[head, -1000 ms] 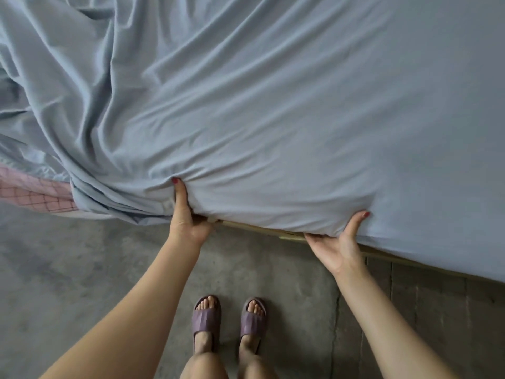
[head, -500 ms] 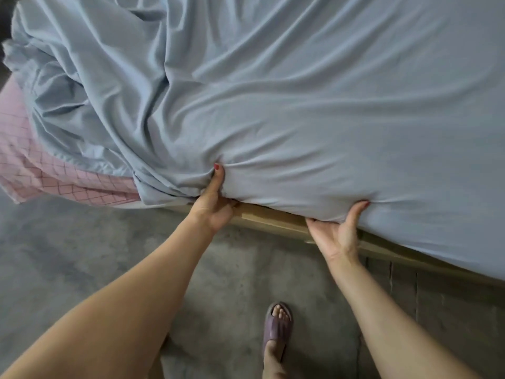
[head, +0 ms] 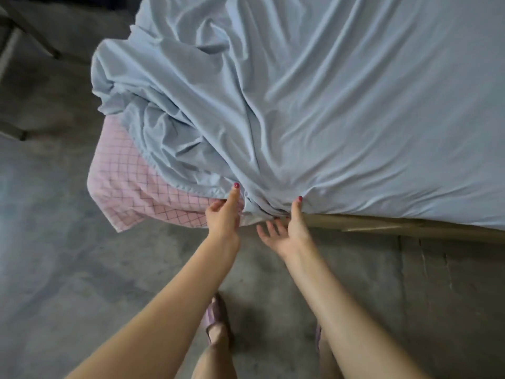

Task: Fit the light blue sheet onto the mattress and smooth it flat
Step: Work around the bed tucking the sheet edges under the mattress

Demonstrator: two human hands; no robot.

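Sheet [head: 341, 110] edge bunches at the bed's near side, where my left grip [head: 222, 214] pinches it beside the bare pink mattress corner [head: 128, 184]; my right grip [head: 287, 231] hangs released, thumb touching folds; farther, it lies rumpled.

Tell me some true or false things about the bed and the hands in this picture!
1. The light blue sheet is smooth all over. False: it is bunched and wrinkled near the corner.
2. A pink checked cover shows at the corner below the sheet. True.
3. The left hand is flat on the concrete floor. False: it is up at the sheet's edge by the corner.
4. The right hand has its thumb on the sheet at the bed's edge. True.
5. The person is barefoot. False: a purple slipper is on one foot.
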